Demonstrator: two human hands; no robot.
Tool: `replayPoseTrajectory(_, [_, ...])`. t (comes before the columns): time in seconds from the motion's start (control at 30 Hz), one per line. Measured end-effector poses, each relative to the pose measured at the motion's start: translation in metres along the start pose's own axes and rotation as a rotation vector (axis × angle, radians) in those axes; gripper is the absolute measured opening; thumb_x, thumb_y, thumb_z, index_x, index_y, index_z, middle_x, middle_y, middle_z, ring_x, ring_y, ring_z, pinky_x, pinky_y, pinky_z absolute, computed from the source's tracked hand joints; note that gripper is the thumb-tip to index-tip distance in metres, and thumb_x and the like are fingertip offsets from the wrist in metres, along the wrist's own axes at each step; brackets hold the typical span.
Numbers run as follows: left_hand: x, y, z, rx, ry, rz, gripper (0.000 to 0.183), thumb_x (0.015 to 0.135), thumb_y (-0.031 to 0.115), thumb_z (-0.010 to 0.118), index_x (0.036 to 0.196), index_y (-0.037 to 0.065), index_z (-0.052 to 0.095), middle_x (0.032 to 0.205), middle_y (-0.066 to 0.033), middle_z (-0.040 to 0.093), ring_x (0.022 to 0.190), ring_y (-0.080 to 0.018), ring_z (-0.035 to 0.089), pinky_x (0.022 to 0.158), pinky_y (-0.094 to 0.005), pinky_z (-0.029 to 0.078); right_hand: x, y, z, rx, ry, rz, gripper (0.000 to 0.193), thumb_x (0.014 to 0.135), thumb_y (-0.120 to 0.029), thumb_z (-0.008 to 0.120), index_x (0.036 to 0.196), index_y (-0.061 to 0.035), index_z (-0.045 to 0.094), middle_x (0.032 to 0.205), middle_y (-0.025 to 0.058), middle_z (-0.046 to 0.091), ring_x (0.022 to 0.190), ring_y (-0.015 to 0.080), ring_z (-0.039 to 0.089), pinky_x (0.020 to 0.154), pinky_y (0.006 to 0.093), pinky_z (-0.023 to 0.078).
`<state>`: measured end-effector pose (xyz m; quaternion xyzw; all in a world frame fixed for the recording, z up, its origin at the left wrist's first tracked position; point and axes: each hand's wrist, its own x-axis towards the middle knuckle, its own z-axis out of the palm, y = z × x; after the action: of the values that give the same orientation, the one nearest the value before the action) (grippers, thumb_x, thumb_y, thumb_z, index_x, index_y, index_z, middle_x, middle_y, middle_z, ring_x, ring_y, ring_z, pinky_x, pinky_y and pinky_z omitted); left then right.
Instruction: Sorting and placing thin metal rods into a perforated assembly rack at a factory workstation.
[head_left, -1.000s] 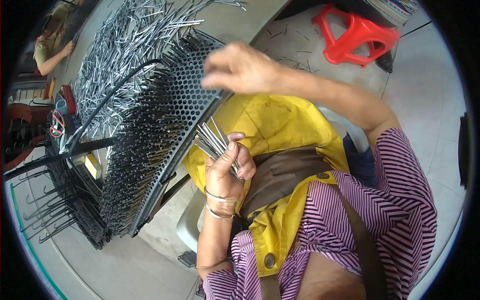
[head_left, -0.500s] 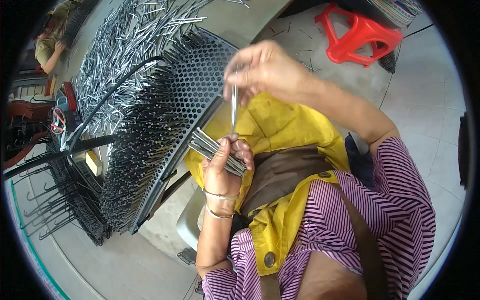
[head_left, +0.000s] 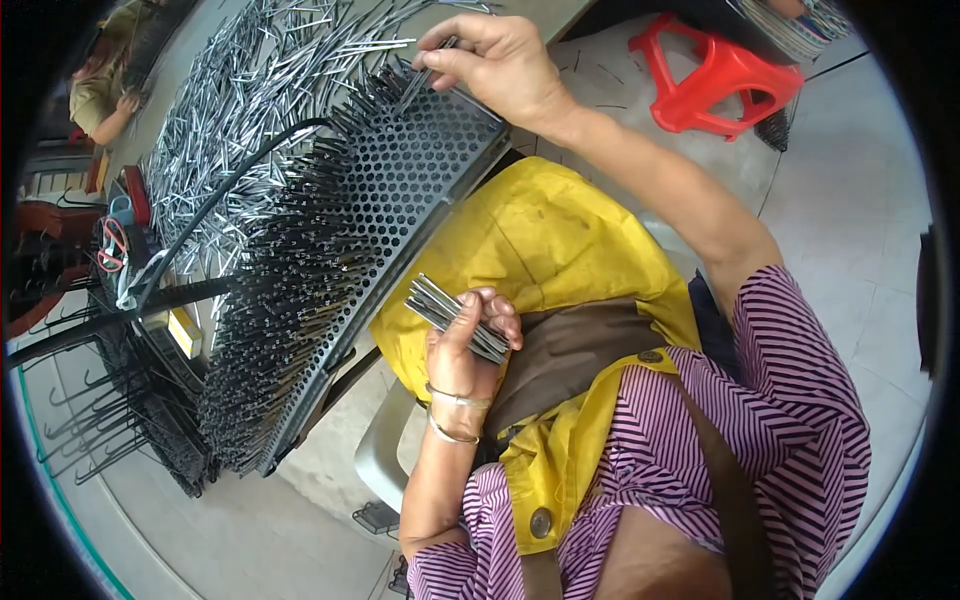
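Note:
My left hand, with two bangles at the wrist, is closed round a bundle of thin metal rods above my lap. Over the far right corner of a black perforated rack, my right hand pinches a few thin metal rods between thumb and fingers. Their lower ends point down at the plate's holes; whether they have entered a hole I cannot tell. Dense rows of upright rods fill the rack's left and far parts, while its right part shows bare holes.
A large heap of loose rods lies on the table behind the rack. A black bar crosses at left, near scissors and a yellow box. Wire hooks stick out lower left. A red stool stands far right.
My right hand has moved from above my left hand to the rack's far right corner, carrying a few rods. The left hand has shifted slightly right, still holding its bundle.

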<state>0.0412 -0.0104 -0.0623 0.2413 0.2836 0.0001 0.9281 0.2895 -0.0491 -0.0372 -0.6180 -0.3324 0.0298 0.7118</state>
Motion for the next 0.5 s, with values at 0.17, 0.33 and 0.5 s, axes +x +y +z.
replayPoseTrajectory(0.17, [0.0, -0.003, 0.003, -0.004, 0.004, -0.019, 0.018, 0.085, 0.016, 0.051, 0.089, -0.002, 0.054, 0.076, -0.0143, 0.057, 0.06, -0.0229, 0.054, 0.05, -0.0319, 0.044, 0.001, -0.002, 0.008, -0.227, 0.036, -0.195, 0.01, 0.073, -0.005, 0.061, 0.081, 0.0013, 0.06, 0.062, 0.0077, 0.058, 0.054, 0.0118, 0.056, 0.051, 0.0234, 0.046])
replayPoseTrajectory(0.33, [0.0, -0.004, 0.002, 0.001, 0.02, -0.03, 0.019, 0.085, 0.016, 0.051, 0.09, -0.002, 0.054, 0.076, -0.0143, 0.057, 0.06, -0.0228, 0.054, 0.05, -0.0316, 0.044, 0.006, -0.009, 0.015, -0.394, 0.035, -0.405, 0.011, 0.071, -0.007, 0.059, 0.08, 0.0001, 0.06, 0.062, 0.0152, 0.056, 0.055, 0.0248, 0.057, 0.054, 0.0315, 0.045])
replayPoseTrajectory(0.5, [-0.001, -0.002, 0.003, -0.004, 0.026, -0.036, 0.019, 0.086, 0.016, 0.05, 0.09, -0.002, 0.053, 0.076, -0.0143, 0.057, 0.061, -0.0227, 0.054, 0.051, -0.0316, 0.044, 0.01, -0.015, 0.017, -0.52, 0.057, -0.393, 0.007, 0.07, -0.007, 0.057, 0.071, -0.0001, 0.059, 0.061, 0.0156, 0.057, 0.058, 0.028, 0.058, 0.055, 0.0352, 0.047])
